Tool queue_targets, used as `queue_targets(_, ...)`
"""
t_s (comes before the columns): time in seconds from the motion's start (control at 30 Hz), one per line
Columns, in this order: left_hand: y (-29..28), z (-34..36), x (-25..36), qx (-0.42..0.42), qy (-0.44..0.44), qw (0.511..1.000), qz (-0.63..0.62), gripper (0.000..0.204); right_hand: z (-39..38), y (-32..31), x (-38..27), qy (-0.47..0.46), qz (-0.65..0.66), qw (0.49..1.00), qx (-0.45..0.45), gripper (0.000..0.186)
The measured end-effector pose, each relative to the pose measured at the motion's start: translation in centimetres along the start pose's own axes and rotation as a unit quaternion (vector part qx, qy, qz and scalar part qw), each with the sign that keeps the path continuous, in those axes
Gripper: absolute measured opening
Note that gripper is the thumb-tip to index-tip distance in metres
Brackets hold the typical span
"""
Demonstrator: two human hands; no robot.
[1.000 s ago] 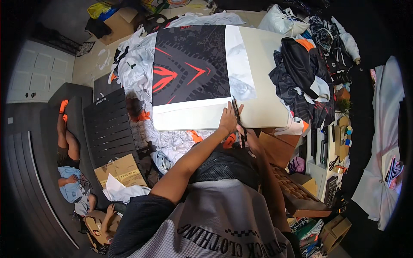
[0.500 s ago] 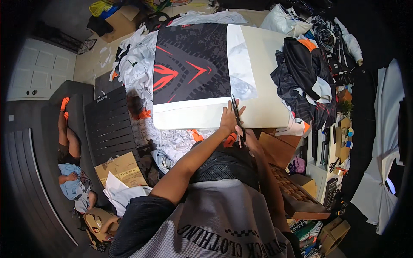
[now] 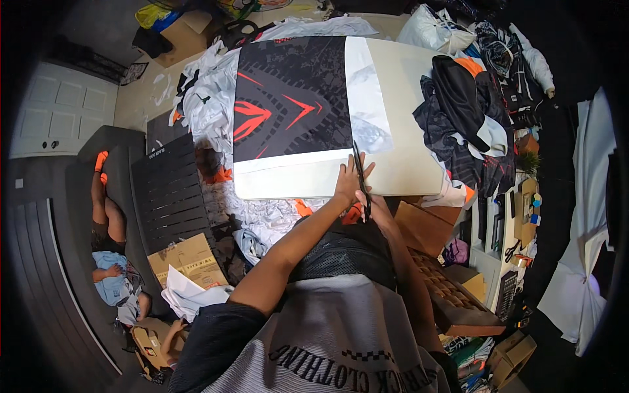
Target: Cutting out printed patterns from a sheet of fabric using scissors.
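A printed fabric panel (image 3: 308, 124), black and grey with red marks and white margins, lies flat on a cream table (image 3: 400, 170). At the panel's near right corner, my left hand (image 3: 349, 181) rests with its fingers spread. My right hand (image 3: 368, 202) grips black scissors (image 3: 359, 167) by the handles, just right of my left hand. Their blades point away from me, and the tips reach the dark print's right edge, beside the white margin. My hands partly cover the table's near edge.
Dark garments (image 3: 465, 111) are heaped on the table's right end. White fabric (image 3: 206, 98) spills along its left side. A brown woven box (image 3: 452, 298) stands right of me. Two people occupy the left side, one on a dark sofa (image 3: 78, 216), another partly seen near cardboard.
The scissors' handles have come closer together and the blades look more closed. My left hand has stayed in nearly the same place. A person's arm at lower left has shifted.
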State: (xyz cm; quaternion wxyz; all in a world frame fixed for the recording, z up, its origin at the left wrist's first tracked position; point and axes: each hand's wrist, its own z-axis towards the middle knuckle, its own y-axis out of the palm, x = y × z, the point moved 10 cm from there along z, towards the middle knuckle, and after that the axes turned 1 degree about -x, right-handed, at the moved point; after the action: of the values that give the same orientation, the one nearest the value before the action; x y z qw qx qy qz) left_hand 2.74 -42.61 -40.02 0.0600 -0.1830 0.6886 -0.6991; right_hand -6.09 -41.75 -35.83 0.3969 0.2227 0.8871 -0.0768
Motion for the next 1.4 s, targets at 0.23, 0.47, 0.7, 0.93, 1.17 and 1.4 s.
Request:
queue_targets(0.23, 0.2, -0.2, -0.1, 0.004, 0.013, 1.000, -0.013, 0.077, 0.8, 0.4, -0.1, -0.033, -0.020, 0.999, 0.020, 0.042)
queue_targets(0.47, 0.1, -0.4, -0.2, 0.020, 0.020, 1.000, -0.002, 0.074, 1.4, 0.6, 0.4, -0.060, 0.000, 0.998, 0.025, 0.040)
queue_targets(0.7, -0.4, -0.7, -0.3, 0.047, 0.027, 0.999, -0.003, 0.071, 1.9, 0.6, 0.8, -0.075, -0.012, 0.997, 0.023, 0.037)
queue_targets(0.93, -0.5, -0.7, -0.5, 0.041, 0.027, 0.999, -0.017, 0.070, 1.7, 0.6, 0.6, -0.066, -0.010, 0.997, 0.031, 0.036)
queue_targets(1.17, -0.6, -0.6, -0.5, 0.051, 0.032, 0.998, -0.032, 0.070, 1.3, 0.6, 0.7, -0.044, -0.002, 0.999, 0.029, 0.036)
queue_targets(1.4, 0.2, -0.6, -0.5, 0.024, 0.033, 0.999, -0.024, 0.070, 1.3, 0.5, 1.3, -0.022, -0.009, 0.999, 0.034, 0.037)
